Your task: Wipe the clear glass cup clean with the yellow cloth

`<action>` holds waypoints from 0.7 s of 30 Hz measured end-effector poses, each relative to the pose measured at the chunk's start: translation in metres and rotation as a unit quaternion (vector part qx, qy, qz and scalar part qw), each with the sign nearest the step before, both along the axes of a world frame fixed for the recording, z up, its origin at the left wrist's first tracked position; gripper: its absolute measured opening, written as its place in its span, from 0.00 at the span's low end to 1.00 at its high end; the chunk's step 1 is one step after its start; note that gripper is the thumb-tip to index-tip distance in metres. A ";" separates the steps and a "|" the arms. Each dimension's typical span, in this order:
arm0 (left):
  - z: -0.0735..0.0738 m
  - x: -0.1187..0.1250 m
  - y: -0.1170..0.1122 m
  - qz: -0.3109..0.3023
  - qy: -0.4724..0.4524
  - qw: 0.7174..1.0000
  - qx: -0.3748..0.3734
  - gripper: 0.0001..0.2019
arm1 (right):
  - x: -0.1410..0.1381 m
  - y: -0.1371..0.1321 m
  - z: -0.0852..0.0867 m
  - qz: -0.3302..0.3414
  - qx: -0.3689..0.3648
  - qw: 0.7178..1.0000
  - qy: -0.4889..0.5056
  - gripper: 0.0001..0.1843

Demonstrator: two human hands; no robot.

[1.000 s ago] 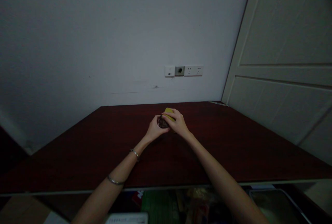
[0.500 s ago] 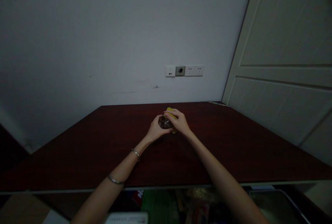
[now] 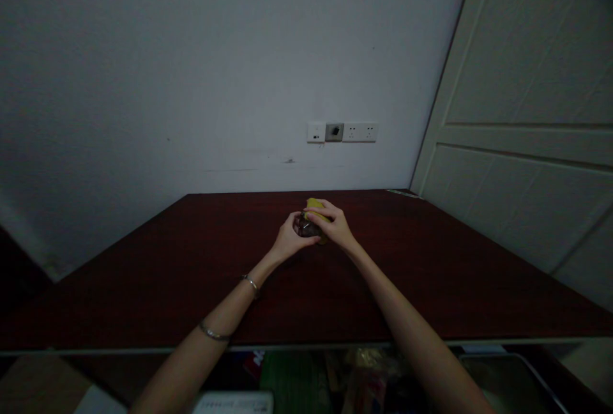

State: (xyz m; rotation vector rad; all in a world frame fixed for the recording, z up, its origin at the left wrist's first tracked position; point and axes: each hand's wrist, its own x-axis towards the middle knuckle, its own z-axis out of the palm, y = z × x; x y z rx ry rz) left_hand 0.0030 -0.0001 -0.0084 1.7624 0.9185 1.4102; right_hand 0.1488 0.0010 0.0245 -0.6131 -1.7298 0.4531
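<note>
Both my hands meet near the far middle of a dark red table. My left hand is curled around a small dark object that I cannot make out clearly. My right hand is closed over a yellow-green piece that sits on or against the dark object. The fingers of both hands hide most of what they hold. Two metal bracelets circle my left forearm.
A white wall rises behind the table with a row of sockets. A pale panelled door closes off the right side. Below the table's near edge lie assorted items, a green one and a metal tray among them.
My hands have stayed together on the held object. Their fingers shifted slightly around it, and the view tilted a little.
</note>
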 end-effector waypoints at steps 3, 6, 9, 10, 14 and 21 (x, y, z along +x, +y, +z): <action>-0.001 0.000 0.002 -0.007 -0.017 1.000 -0.003 0.32 | 0.001 -0.002 0.002 0.031 -0.001 0.999 -0.017 0.10; -0.003 -0.001 0.004 -0.004 -0.016 1.000 -0.006 0.32 | -0.001 -0.001 0.000 -0.002 -0.009 1.000 0.015 0.10; -0.003 -0.002 0.005 0.008 -0.012 1.000 -0.022 0.33 | -0.003 0.004 -0.003 -0.028 -0.036 0.998 0.052 0.11; -0.003 -0.002 0.005 0.009 -0.015 0.999 -0.029 0.33 | -0.003 0.006 -0.004 -0.026 -0.052 0.997 0.060 0.12; 0.001 -0.001 0.004 -0.024 -0.050 0.997 -0.061 0.32 | 0.003 0.012 -0.004 0.037 -0.128 0.988 0.076 0.15; 0.014 -0.004 -0.003 -0.008 -0.060 0.990 -0.128 0.25 | 0.021 0.011 0.003 0.216 -0.191 0.957 -0.011 0.34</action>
